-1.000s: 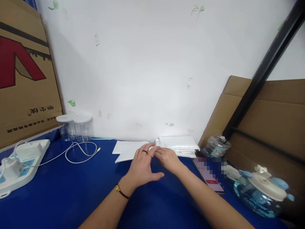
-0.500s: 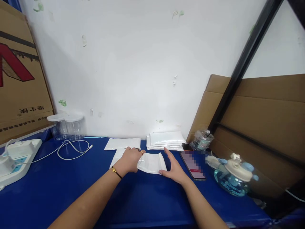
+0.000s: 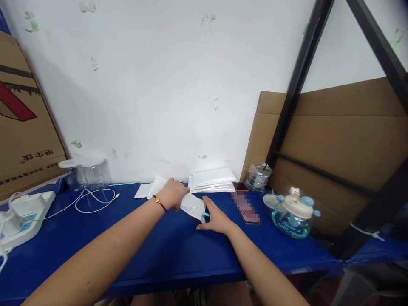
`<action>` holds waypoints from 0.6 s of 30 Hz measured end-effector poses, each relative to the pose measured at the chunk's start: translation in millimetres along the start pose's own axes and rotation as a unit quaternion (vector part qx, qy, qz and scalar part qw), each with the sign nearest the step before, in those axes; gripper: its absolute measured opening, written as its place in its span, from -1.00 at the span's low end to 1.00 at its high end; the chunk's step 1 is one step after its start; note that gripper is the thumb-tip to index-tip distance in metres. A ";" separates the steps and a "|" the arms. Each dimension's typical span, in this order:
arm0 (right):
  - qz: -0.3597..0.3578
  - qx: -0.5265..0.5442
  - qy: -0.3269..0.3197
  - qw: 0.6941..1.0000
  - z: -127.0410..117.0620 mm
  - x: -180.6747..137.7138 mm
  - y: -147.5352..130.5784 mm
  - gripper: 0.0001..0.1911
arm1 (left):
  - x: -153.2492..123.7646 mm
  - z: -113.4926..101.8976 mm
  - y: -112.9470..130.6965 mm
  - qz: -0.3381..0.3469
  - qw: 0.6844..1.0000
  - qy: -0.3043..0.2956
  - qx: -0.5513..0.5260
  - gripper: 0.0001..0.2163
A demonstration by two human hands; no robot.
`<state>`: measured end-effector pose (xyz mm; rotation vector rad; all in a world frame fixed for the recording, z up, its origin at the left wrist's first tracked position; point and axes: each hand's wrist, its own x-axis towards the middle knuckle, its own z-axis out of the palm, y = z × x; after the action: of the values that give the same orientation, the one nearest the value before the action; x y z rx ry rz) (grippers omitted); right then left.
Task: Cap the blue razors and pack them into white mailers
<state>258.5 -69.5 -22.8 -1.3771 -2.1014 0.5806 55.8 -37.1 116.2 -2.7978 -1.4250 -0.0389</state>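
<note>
White packet (image 3: 193, 205) in left fingers (image 3: 182, 192)

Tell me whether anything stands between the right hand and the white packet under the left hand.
No obstacle is visible: only a small teal strip at the white packet's end shows between it and the right hand. The phone lies off to the right.

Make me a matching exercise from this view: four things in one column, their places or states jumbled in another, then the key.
1. Left hand
2. Right hand
3. Bottle
4. Clear jars

A. Capped with white lids
B. Right of the phone
C. Closed on a white packet
D. Spread open

Pairs: 1-C; 2-D; 3-B; 4-A
</note>
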 end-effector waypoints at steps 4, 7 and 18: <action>0.002 -0.008 0.004 1.000 1.2 0.9 2.0 0.18 | -2.9 0.5 -1.9 0.010 0.999 -0.029 0.014 -0.38; 0.003 -0.024 0.007 1.000 0.0 1.0 -1.6 0.17 | -2.7 -3.1 -2.9 0.006 0.999 -0.023 0.035 -0.42; 0.019 -0.128 0.001 0.992 -0.1 -0.1 -9.0 0.06 | 1.6 -29.8 8.2 0.034 0.986 0.032 0.162 -0.79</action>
<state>252.5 -73.0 -17.1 -1.5577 -2.2123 0.3310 62.7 -41.0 146.1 -2.5521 -1.1972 0.0922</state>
